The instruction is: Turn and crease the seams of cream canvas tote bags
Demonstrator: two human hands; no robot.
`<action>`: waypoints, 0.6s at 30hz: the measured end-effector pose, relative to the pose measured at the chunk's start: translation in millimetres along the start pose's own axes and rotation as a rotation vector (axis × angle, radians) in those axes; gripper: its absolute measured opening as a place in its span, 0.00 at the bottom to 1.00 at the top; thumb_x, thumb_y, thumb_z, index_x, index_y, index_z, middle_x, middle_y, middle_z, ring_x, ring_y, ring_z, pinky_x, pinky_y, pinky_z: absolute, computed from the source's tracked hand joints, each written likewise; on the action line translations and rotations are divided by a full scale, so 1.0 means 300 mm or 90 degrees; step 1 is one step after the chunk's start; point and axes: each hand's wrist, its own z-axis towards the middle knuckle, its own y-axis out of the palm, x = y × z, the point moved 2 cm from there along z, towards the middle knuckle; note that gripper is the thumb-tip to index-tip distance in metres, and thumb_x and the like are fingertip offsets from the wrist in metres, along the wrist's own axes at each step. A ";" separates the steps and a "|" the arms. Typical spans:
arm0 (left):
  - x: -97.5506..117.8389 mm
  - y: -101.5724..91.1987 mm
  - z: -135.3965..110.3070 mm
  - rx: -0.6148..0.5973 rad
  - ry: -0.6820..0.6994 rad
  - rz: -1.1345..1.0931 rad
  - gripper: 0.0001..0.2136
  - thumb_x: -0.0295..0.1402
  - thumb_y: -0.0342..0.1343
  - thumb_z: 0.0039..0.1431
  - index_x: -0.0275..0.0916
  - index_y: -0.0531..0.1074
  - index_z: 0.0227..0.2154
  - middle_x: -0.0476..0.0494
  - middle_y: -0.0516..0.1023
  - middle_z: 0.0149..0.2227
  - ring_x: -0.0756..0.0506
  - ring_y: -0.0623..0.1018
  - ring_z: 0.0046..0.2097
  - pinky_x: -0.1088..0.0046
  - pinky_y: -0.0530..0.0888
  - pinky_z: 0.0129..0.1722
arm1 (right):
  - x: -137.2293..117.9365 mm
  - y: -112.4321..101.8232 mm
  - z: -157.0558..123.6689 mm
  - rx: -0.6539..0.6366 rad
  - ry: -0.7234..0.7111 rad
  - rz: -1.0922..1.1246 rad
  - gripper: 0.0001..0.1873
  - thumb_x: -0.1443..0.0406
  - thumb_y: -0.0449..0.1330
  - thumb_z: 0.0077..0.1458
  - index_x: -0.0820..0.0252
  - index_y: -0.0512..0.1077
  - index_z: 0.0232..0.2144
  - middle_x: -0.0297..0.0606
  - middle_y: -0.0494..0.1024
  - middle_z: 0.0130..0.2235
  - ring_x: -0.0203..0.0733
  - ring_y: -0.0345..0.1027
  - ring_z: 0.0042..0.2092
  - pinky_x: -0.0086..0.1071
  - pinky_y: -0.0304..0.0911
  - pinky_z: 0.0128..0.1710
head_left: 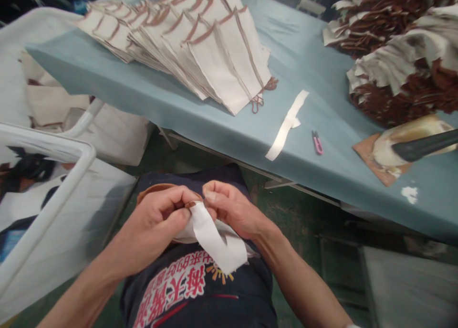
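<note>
Bin of cloth leftward; left hand and right hand, grip narrow on white strip

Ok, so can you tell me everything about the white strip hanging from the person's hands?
The white strip is plain and ribbon-like; whether it's cloth or paper, I can't tell. Its upper end is at the fingertips of the left hand and right hand, beside a small brown edge. It slants down in front of the dark printed clothing, bending sideways near its loose lower end.
</note>
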 end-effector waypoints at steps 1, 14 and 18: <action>0.003 -0.005 0.002 -0.017 0.004 0.013 0.09 0.32 0.57 0.58 0.41 0.82 0.27 0.48 0.84 0.29 0.47 0.81 0.28 0.79 0.75 0.26 | -0.024 -0.011 -0.005 0.049 -0.057 -0.057 0.28 0.42 0.74 0.57 0.55 0.70 0.37 0.25 0.74 0.25 0.33 0.65 0.27 0.28 0.63 0.32; 0.122 -0.061 -0.024 -0.043 0.130 0.234 0.12 0.28 0.54 0.64 0.45 0.83 0.33 0.55 0.87 0.30 0.49 0.82 0.29 0.79 0.74 0.29 | -0.291 0.070 -0.051 -0.125 -0.535 -0.846 0.09 0.59 0.64 0.66 0.55 0.73 0.34 0.28 0.76 0.28 0.40 0.71 0.34 0.45 0.67 0.61; 0.108 -0.059 -0.047 0.006 0.158 0.315 0.11 0.28 0.51 0.67 0.45 0.78 0.35 0.58 0.84 0.29 0.51 0.81 0.27 0.79 0.72 0.26 | -0.281 0.066 -0.031 -0.154 -0.550 -0.870 0.15 0.61 0.60 0.68 0.55 0.66 0.28 0.28 0.69 0.25 0.38 0.63 0.30 0.36 0.62 0.41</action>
